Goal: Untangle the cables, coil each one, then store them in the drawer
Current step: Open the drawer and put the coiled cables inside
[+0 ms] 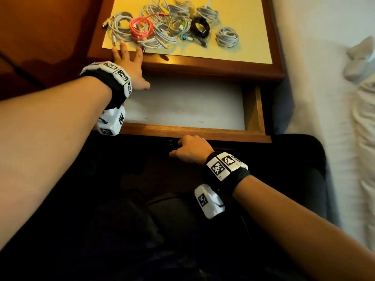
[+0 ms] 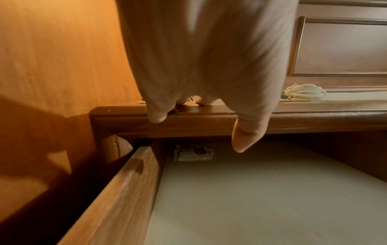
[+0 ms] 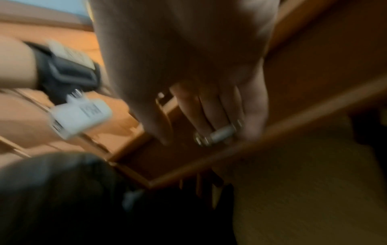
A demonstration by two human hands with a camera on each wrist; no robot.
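Wooden drawer [image 1: 194,131] — one; two hands

A heap of coiled cables [image 1: 170,25], mostly white with one pink coil [image 1: 141,28] and one black coil [image 1: 200,27], lies on the nightstand's pale top. Below it, the wooden drawer [image 1: 254,110] stands pulled open, its pale bottom showing.

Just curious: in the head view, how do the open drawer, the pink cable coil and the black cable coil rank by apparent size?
1. open drawer, by far.
2. pink cable coil.
3. black cable coil, a bit smaller, though the two coils look close.
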